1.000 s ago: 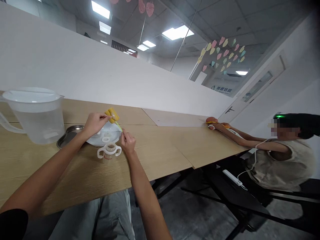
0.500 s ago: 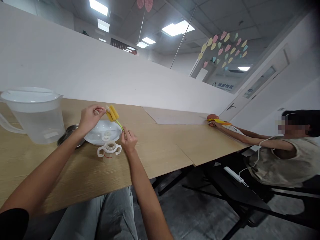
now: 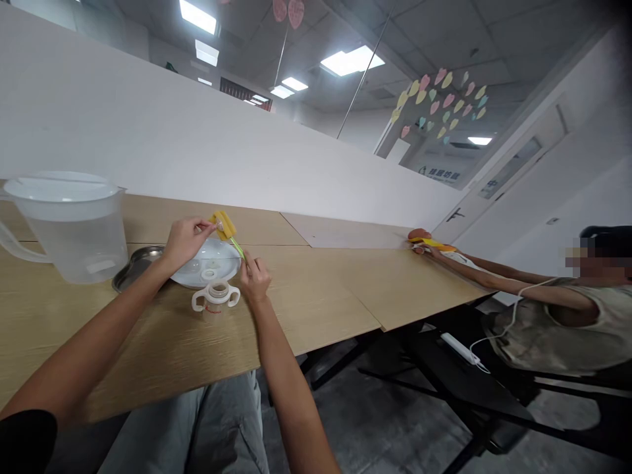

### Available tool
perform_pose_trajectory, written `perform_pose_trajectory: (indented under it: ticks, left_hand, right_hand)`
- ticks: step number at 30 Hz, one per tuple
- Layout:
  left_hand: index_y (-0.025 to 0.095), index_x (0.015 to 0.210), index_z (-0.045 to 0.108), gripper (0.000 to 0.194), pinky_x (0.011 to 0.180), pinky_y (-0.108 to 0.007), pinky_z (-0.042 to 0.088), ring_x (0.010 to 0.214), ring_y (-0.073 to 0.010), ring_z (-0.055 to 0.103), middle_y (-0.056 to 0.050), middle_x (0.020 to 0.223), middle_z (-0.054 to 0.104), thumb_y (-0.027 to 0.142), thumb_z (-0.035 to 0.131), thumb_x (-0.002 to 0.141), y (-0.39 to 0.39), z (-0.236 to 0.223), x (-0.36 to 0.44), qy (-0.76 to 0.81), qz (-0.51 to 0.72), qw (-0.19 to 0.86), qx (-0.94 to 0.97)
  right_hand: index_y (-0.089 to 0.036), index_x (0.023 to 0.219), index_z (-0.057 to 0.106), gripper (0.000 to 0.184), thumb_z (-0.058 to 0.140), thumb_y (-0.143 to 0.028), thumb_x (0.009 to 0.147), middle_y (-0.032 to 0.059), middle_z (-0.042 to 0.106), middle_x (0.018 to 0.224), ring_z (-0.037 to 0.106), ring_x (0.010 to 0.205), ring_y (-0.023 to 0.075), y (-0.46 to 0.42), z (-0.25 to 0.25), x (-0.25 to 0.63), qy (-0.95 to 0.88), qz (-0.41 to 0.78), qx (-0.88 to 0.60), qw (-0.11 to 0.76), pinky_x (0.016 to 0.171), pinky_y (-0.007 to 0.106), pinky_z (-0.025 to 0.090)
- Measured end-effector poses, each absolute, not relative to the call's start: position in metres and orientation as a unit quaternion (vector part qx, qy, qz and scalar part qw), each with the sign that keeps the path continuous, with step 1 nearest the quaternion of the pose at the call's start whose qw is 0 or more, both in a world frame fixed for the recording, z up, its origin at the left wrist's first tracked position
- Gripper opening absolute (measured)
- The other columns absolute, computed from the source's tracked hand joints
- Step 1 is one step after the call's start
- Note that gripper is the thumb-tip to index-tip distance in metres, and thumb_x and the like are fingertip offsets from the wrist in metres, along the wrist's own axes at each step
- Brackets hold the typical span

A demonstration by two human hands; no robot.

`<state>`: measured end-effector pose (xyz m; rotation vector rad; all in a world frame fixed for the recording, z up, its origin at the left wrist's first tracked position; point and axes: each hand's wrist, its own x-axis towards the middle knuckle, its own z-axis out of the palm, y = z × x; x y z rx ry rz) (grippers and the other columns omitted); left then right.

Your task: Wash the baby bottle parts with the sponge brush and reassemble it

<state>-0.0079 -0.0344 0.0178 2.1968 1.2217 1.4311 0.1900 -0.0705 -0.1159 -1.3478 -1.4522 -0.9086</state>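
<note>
prob midway thru: pinching small clear pc (image 3: pixel 218 226) w/ left hand (image 3: pixel 186 240), fingertips together on it, against yellow head of sponge brush (image 3: pixel 226 224); right hand (image 3: pixel 255 276) clamped round green stem. both held up over white bowl (image 3: pixel 227 268), off surface (image 3: pixel 306 303). can't tell whether clean yet. done so far, by the look: two-handled cup (image 3: pixel 215 305) open on top, upright on surface just in front of bowl; white ring (image 3: pixel 209 274) loose at bowl's near side. ring & cup untouched now, poss left to do; can't tell.

around: big part-filled pitcher (image 3: pixel 83 230) at far left, metal tray (image 3: pixel 135 266) btwn it & bowl, partly hidden. cup close to right hand, poss knock risk. co-worker's hand (image 3: pixel 424 249) nr orange item (image 3: pixel 419 234), well apart, not in way.
</note>
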Motion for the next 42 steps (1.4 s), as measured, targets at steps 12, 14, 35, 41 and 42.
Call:
perform_pose_trajectory:
  ticks: [12, 14, 35, 41, 42]
  left_hand:
    - [0.016, 0.064, 0.064, 0.048, 0.054, -0.027, 0.032, 0.052, -0.0146, 0.05, -0.002, 0.053, 0.056, 0.056, 0.046, 0.083, -0.033, 0.018, -0.006, 0.437, 0.446, 0.202, 0.755]
    - [0.016, 0.069, 0.067, 0.045, 0.056, -0.027, 0.034, 0.055, -0.0156, 0.053, -0.002, 0.057, 0.06, 0.055, 0.048, 0.083, -0.034, 0.019, -0.006, 0.436, 0.446, 0.197, 0.756]
    - [0.016, 0.081, 0.073, 0.044, 0.059, -0.027, 0.039, 0.061, -0.0159, 0.056, -0.004, 0.068, 0.067, 0.056, 0.055, 0.082, -0.041, 0.026, -0.01, 0.426, 0.51, 0.204, 0.719]
    - [0.019, 0.077, 0.073, 0.031, 0.065, -0.028, 0.041, 0.069, -0.0179, 0.059, -0.006, 0.078, 0.073, 0.048, 0.064, 0.077, -0.041, 0.022, -0.007, 0.408, 0.482, 0.156, 0.76]
    - [0.02, 0.076, 0.073, 0.027, 0.066, -0.029, 0.042, 0.07, -0.0184, 0.059, -0.006, 0.079, 0.073, 0.046, 0.066, 0.075, -0.04, 0.022, -0.006, 0.406, 0.475, 0.148, 0.766]
  right_hand:
    - [-0.017, 0.118, 0.071, 0.034, 0.044, -0.028, 0.1, 0.0028, 0.058, 0.062, 0.047, 0.053, 0.0102, -0.071, -0.118, 0.193, -0.629, -0.373, -0.513, 0.45, 0.054, 0.023, 0.036]
    - [-0.016, 0.119, 0.07, 0.034, 0.045, -0.028, 0.099, 0.003, 0.058, 0.063, 0.047, 0.053, 0.0099, -0.072, -0.118, 0.193, -0.633, -0.368, -0.52, 0.44, 0.054, 0.023, 0.036]
    - [-0.015, 0.116, 0.071, 0.031, 0.048, -0.025, 0.098, 0.0043, 0.061, 0.07, 0.052, 0.061, 0.0111, -0.076, -0.11, 0.187, -0.587, -0.389, -0.546, 0.455, 0.059, 0.023, 0.035]
    - [-0.015, 0.119, 0.069, 0.032, 0.045, -0.024, 0.1, 0.0056, 0.063, 0.074, 0.054, 0.061, 0.0097, -0.075, -0.112, 0.188, -0.62, -0.357, -0.541, 0.442, 0.057, 0.022, 0.036]
    - [-0.015, 0.119, 0.069, 0.032, 0.044, -0.024, 0.1, 0.0058, 0.064, 0.074, 0.054, 0.061, 0.0097, -0.076, -0.112, 0.187, -0.619, -0.356, -0.54, 0.444, 0.057, 0.022, 0.037]
